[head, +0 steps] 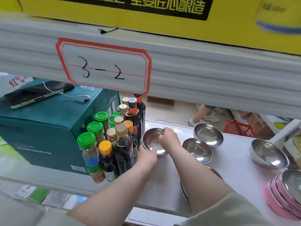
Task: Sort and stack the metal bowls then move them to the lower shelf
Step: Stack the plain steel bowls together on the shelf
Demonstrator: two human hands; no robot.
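Observation:
On the white shelf [231,162], a small stack of metal bowls [150,141] stands next to the bottles. My left hand [147,156] grips its near left rim. My right hand [168,138] holds its far right rim, fingers curled over the edge. Three loose metal bowls lie to the right: a small one [197,149], a larger one [209,134] behind it, and another [268,154] further right. My right forearm partly hides one more bowl [215,171]. A stack of pink-sided bowls [286,191] sits at the right edge.
A cluster of sauce and spice bottles [110,141] crowds the stack's left side. Left of them stands a teal box [45,128] with a phone [37,93] on top. The upper shelf edge with a "3-2" label [104,66] hangs overhead. A red basket [238,128] sits on the floor behind.

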